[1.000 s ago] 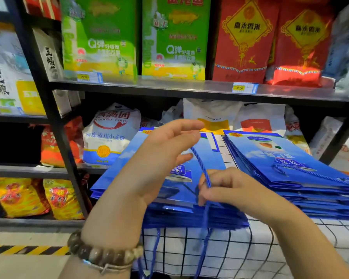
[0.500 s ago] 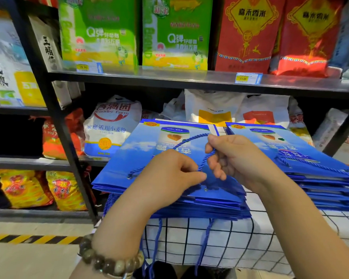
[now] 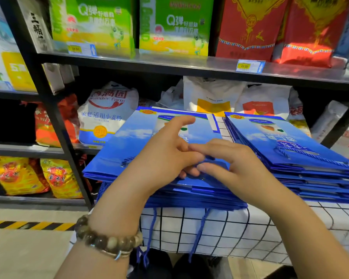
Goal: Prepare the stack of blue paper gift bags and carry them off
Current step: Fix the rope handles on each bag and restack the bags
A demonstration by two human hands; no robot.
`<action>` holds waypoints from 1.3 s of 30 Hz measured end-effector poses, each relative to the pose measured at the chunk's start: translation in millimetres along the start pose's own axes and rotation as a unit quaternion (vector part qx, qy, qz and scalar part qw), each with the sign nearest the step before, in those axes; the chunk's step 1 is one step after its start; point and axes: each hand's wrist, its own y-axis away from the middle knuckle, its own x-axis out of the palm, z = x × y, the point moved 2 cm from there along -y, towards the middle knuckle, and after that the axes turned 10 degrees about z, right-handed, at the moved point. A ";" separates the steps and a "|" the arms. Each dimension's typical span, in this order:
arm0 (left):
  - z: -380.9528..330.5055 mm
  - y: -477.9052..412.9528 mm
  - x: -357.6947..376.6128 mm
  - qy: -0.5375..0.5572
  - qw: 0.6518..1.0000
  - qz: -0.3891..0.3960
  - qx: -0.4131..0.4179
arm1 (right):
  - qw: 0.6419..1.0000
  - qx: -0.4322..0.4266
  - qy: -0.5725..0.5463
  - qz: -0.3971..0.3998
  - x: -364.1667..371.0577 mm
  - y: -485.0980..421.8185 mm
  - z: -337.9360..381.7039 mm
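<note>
A stack of flat blue paper gift bags (image 3: 129, 150) lies on a table with a white grid cloth (image 3: 240, 228). Both hands meet over its top bag, near the front edge. My left hand (image 3: 165, 156), with a bead bracelet on the wrist, has its index finger raised and the other fingers curled down at the blue cord handle (image 3: 209, 158). My right hand (image 3: 232, 166) reaches in from the right, its fingers laid over the same cord and touching the left hand. Most of the cord is hidden under the hands. Other cords (image 3: 197, 234) hang over the table's front.
A second stack of blue bags (image 3: 290, 150) lies right beside the first. Black metal shelves (image 3: 169, 63) behind the table hold rice and flour sacks (image 3: 107, 115). The floor at the lower left has a yellow-black stripe (image 3: 28, 225).
Both hands have come down from the middle of the top bag toward its front edge, closing together over the cord, which no longer arcs above the bag.
</note>
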 end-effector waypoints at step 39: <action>-0.7 28.7 -10.3 -0.414 0.910 0.020 -0.011 | 0.975 0.134 0.024 0.175 -17.9 -6.5 -3.7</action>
